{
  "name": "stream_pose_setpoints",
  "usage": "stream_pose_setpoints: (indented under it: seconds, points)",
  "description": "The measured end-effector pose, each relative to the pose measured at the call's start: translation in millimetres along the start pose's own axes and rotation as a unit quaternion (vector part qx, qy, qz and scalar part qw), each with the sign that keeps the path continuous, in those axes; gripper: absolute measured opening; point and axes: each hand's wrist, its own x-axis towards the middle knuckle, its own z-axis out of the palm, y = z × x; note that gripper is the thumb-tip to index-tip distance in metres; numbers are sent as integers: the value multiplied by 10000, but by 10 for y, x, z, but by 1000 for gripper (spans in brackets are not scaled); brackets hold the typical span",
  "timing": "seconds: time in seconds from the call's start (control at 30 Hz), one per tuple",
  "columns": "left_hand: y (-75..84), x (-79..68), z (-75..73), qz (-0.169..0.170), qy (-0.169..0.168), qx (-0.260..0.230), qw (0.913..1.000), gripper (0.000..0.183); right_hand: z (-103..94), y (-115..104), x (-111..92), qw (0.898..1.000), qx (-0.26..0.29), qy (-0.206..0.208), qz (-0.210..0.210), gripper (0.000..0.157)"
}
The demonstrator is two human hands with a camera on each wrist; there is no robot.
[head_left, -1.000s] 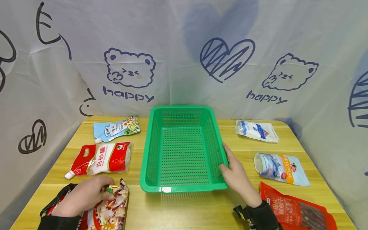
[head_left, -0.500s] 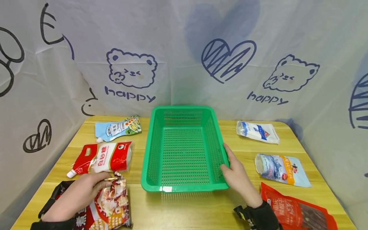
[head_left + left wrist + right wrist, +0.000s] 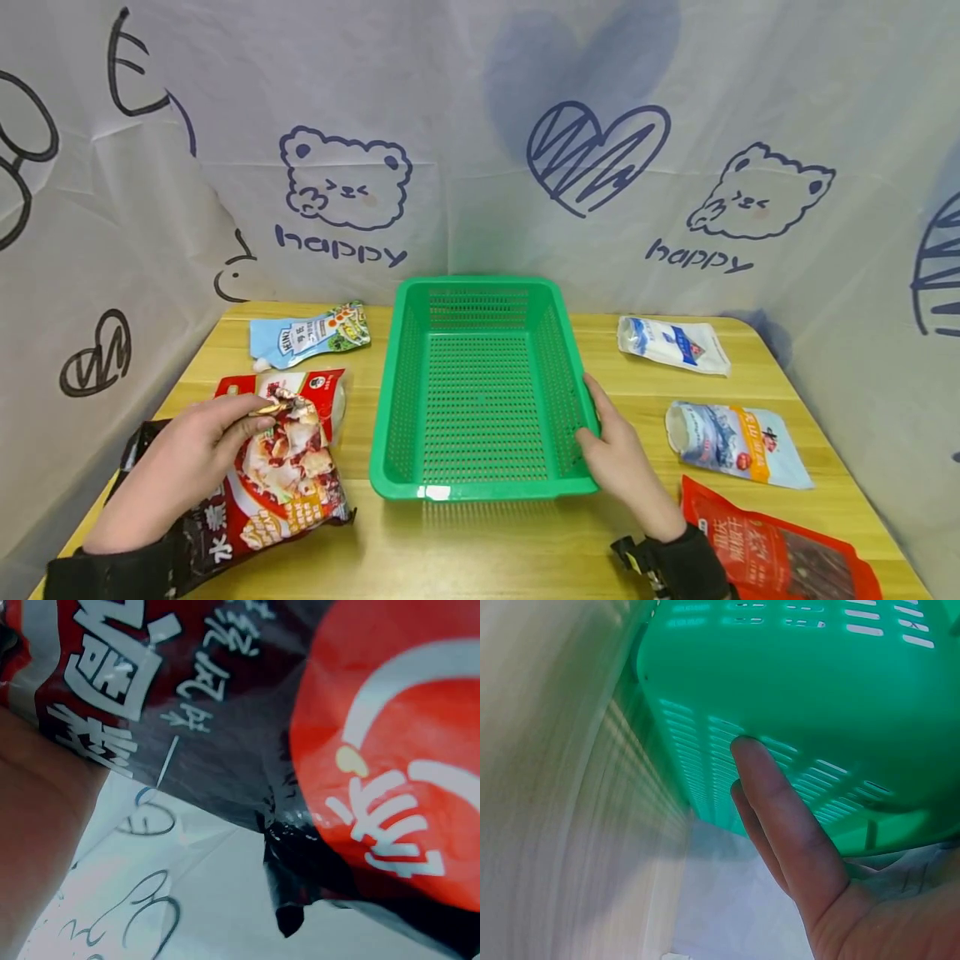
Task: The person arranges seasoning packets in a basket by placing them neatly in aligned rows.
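My left hand (image 3: pixel 187 467) pinches the top edge of a dark red and black seasoning packet (image 3: pixel 292 487) printed with a food picture. The packet hangs tilted from the fingers and overlaps a red and white sugar pouch (image 3: pixel 330 396) in the head view. Its black lower corner and a red round logo fill much of the left wrist view. My right hand (image 3: pixel 622 462) grips the right wall of a green perforated basket (image 3: pixel 510 491), thumb over the rim. In the right wrist view, fingers (image 3: pixel 780 810) lie along the outside of that basket wall.
A light blue Heinz pouch (image 3: pixel 307 336) lies at the back left of the wooden table (image 3: pixel 480 550). Along the right are a white and blue pouch (image 3: pixel 672 344), a blue and orange pouch (image 3: pixel 738 442) and a red dried-chili bag (image 3: pixel 776 542). White printed cloth (image 3: pixel 465 208) stands behind.
The left hand has taken hold of the seasoning packet's edge and raised it, so it covers part of the sugar pouch. The right hand and basket stay put.
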Motion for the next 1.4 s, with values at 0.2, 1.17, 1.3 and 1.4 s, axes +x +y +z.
stream_pose_setpoints:
  seconds: [0.2, 1.17, 1.3, 1.4]
  points:
    - [66, 205, -163, 773, 836, 36, 9935, 22, -1, 4, 0, 10000, -12, -5, -13, 75]
    - [1093, 894, 256, 490, 3970, -1588, 9027, 8, 8, 2, 8, 9999, -104, 66, -28, 76]
    - [1184, 939, 251, 527, 4112, -1645, 8950, 7, 4, 2, 11, 9999, -88, 49, -16, 76]
    - [1233, 977, 233, 571, 4166, -1676, 8917, 7, 2, -2, 10, 9999, -93, 56, -27, 76]
